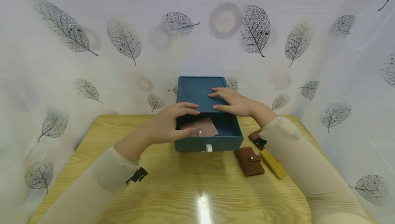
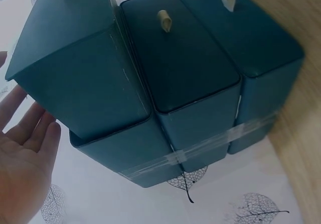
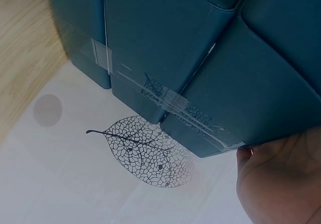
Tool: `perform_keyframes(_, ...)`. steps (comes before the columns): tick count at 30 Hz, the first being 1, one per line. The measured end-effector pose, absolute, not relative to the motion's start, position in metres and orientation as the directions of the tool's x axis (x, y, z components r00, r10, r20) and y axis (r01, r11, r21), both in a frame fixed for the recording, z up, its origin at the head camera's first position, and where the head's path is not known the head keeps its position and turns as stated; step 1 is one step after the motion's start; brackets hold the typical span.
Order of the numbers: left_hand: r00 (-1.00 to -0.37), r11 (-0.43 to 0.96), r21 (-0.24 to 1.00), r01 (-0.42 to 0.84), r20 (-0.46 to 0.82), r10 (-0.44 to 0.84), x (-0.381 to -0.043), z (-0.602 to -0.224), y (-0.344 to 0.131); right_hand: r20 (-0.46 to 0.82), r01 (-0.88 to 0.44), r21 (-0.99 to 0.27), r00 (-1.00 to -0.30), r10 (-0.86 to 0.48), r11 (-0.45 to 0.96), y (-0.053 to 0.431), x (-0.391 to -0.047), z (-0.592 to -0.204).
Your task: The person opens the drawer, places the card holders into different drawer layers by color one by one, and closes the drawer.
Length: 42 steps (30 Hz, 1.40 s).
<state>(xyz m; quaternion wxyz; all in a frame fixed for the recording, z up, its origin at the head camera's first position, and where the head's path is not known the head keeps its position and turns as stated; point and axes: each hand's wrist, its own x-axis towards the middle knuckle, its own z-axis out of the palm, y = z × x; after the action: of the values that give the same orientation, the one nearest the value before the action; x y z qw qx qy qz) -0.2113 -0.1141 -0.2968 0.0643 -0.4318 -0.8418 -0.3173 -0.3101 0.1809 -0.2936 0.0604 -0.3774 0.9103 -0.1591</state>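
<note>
A blue drawer cabinet point(image 1: 197, 92) stands on the table, its top drawer point(image 1: 229, 143) pulled out toward me. Inside that drawer lies a pink wallet point(image 1: 207, 128) with a snap button. My left hand point(image 1: 168, 122), fingers extended, is at the drawer's left side and overlaps its edge in the head view. In the left wrist view the left hand point(image 2: 25, 153) appears beside the pulled-out drawer point(image 2: 85, 83). My right hand point(image 1: 236, 102) rests with spread fingers on the cabinet's top. Two lower drawers point(image 2: 183, 58) are closed, each with a white pull tab.
Right of the cabinet lie a brown wallet point(image 1: 250, 160) with a snap strap, a yellow wallet point(image 1: 273, 164) and a reddish-brown wallet point(image 1: 255, 135), partly covered by my right sleeve. A leaf-patterned curtain point(image 1: 191, 56) hangs behind the wooden table point(image 1: 172, 186).
</note>
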Motion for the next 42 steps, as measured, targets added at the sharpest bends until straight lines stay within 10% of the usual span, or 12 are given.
perform_keyframes(42, -0.732, 0.528, 0.510, 0.679, 0.534, 0.424, -0.175, -0.344, -0.182, 0.040, -0.686, -0.345, -0.693, -0.720, 0.641, 0.181, -0.310, -0.296)
